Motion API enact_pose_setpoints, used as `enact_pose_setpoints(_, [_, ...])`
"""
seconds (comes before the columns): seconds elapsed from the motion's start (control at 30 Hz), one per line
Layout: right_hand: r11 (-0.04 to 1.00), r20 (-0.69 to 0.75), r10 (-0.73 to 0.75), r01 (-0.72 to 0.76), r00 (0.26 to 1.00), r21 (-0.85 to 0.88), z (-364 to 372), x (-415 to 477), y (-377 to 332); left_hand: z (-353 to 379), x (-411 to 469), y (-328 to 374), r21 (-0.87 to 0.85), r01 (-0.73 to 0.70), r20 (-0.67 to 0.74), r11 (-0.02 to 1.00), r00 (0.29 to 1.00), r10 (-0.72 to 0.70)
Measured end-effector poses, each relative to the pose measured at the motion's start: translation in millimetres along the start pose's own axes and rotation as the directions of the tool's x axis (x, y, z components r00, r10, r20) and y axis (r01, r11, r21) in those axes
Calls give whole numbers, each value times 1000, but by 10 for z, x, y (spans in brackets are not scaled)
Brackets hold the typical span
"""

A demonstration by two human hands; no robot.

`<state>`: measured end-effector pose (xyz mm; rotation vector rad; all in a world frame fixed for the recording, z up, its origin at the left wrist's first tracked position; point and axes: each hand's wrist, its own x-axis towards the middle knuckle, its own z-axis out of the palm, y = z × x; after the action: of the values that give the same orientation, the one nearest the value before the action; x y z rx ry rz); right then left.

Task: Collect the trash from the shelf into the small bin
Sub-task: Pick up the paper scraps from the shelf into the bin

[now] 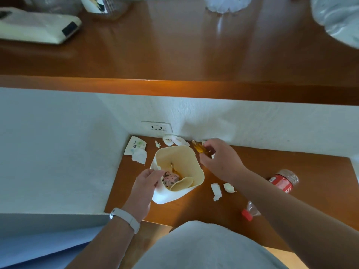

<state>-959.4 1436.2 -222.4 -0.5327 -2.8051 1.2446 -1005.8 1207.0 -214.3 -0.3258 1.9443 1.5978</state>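
The small bin (pixel 196 162) stands on the shelf (pixel 291 158), before the socket (pixel 157 128). Paper scraps (pixel 136 150) lie left of it, more scraps (pixel 174 140) behind it, two scraps (pixel 216 191) to its right, a bottle (pixel 283 180) further right, a second bottle (pixel 250 210) before that. The left hand (pixel 147 183) grips its near-left rim; the right hand (pixel 221 160) pinches a wrapper (pixel 199 147) just behind-right

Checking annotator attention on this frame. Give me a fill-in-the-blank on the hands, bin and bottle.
1. The left hand grips the bin by its ___.
2. The right hand pinches an amber wrapper, not yet inside the ___.
3. The bottle lies on its side on the shelf; its cap is ___.
Missing words: rim; bin; red.
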Motion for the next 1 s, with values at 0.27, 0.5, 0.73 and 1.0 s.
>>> enact_pose_setpoints(0.27, [839,303,-360,448,883,-309,443,-14,-471,-188,-51,-46,20,-9,29,1000,1000,9])
enact_pose_setpoints(0.5, [711,372,-476,598,797,-371,711,89,-572,-280,-155,-149,24,-24,25,999,999,23])
enact_pose_setpoints(0.73, [787,242,-459,518,855,-335,497,51,-309,-355,-86,-283,2,-28,-29,1000,999,29])
enact_pose_setpoints(1.0, [926,92,108,-66,990,-370,257,348,655,-338,-25,-256,62,-4,-30,998,1000,6])
